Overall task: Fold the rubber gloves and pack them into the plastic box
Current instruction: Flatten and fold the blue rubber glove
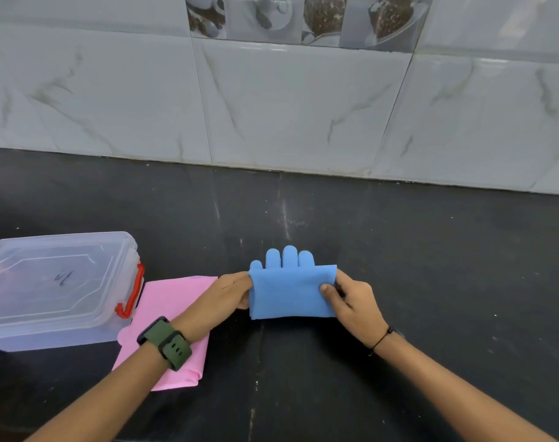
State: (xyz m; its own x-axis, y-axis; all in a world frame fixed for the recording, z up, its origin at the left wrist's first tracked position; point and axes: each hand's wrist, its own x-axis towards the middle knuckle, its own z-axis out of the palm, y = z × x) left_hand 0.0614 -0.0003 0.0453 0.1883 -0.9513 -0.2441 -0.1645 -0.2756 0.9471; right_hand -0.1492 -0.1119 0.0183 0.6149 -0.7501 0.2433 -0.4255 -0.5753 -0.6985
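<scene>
At far left on the dark tabletop [399, 250] stands the clear plastic box [58, 291], its lid on and its red latch [131, 298] facing the work. Just beside it lies the pink glove [173, 314], flat and partly under my left forearm, whose wrist carries a green watch [165, 342]. My left hand [230, 290] pinches the left edge of the blue glove [291, 291], fingers closed on the fold. The glove sits at centre, doubled over so its cuff half covers the palm and only four fingertips peek out beyond the far edge. My right hand [351, 301] clamps the right edge, thumb on top, fingers underneath.

I judge the rubber light, limp and springy: a fold will likely creep open unless pressed, and the surface looks matte enough to hold without slipping. The edges near the crease seem the best place to take hold, keeping both layers trapped together. The box must be unlatched before anything goes in.
</scene>
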